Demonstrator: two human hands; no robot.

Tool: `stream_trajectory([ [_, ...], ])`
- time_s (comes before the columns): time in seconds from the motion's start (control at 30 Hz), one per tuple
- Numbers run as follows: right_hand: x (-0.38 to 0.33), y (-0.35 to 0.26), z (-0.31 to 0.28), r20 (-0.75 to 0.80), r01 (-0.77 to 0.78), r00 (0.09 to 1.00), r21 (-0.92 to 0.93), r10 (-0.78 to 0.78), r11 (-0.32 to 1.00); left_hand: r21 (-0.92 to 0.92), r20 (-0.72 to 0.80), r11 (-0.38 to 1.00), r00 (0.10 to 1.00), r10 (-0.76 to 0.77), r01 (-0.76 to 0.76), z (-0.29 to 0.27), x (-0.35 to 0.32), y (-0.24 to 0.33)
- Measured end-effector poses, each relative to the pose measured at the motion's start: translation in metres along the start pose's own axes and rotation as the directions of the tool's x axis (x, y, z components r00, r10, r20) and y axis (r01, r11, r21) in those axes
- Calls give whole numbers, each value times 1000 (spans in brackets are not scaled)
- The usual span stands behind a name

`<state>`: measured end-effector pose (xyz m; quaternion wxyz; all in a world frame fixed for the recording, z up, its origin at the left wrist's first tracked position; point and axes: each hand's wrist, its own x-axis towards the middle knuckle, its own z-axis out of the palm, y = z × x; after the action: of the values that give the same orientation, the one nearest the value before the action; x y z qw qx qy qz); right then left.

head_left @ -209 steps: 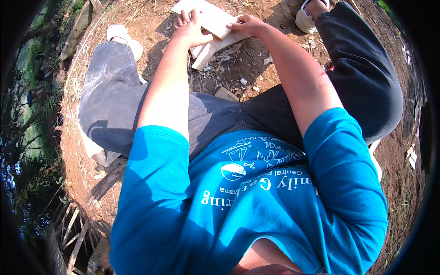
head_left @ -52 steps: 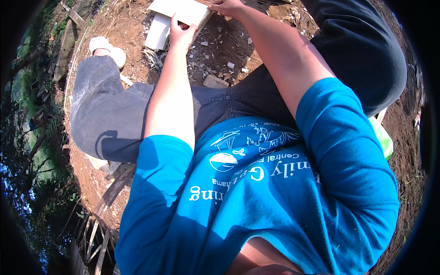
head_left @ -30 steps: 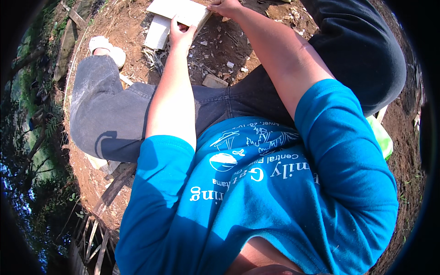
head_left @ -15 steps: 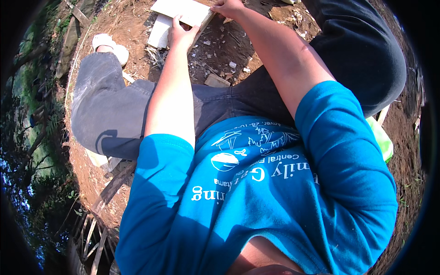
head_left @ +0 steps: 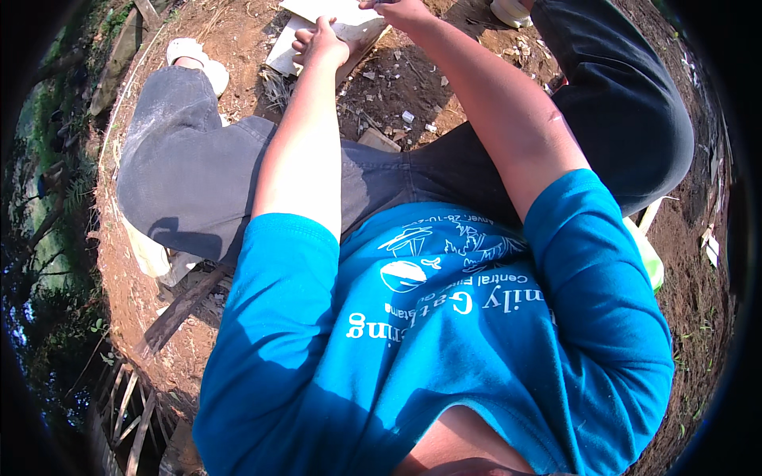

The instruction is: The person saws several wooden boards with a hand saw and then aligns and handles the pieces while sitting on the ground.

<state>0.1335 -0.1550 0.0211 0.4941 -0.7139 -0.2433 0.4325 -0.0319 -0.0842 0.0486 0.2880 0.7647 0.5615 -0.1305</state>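
Note:
At the top of the view, a pale flat board [head_left: 349,9] lies across another pale board [head_left: 283,54] on a wooden block, its far part cut off by the frame. My left hand [head_left: 324,47] rests at the near edge of the upper board, fingers apart and partly bent over the lower one. My right hand [head_left: 403,13] is at the upper board's right corner, its fingers pinched together on that edge. The fingertips are partly cut off by the frame.
Wood chips [head_left: 408,117] and a small flat wood offcut [head_left: 379,140] litter the soil between my legs. A dark wooden stick [head_left: 184,311] lies by my left knee. Something light green [head_left: 647,254] shows beside my right thigh. Slats [head_left: 131,412] stand at lower left.
My left hand has loosened from its thumb-and-finger grip on the board's near edge, its fingers now spread leftward. The boards and both hands sit slightly higher and further right in view.

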Motion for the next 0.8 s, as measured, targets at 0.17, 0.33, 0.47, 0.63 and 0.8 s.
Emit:
stream_trajectory([
  [0.17, -12, -12, -16, 61, -61, 995, -227, 77, 972, 52, -32, 990, 991, 130, -128, 11, 16, -15],
  [0.33, -20, -15, -19, 38, -26, 999, -261, 38, 965, -102, 91, 990, 990, 104, -94, -8, 2, -3],
  [0.47, -12, -7, -22, 54, 36, 998, -295, -21, 955, -60, 104, 982, 978, 183, -177, -4, 10, -2],
  [0.63, -22, -23, -16, 28, -120, 992, -21, 121, 993, 41, 49, 975, 975, 216, -218, 1, 10, -3],
  [0.8, -36, -49, -24, 65, -267, 961, -40, 269, 963, 2, 30, 974, 974, 225, -225, -9, 0, 0],
])
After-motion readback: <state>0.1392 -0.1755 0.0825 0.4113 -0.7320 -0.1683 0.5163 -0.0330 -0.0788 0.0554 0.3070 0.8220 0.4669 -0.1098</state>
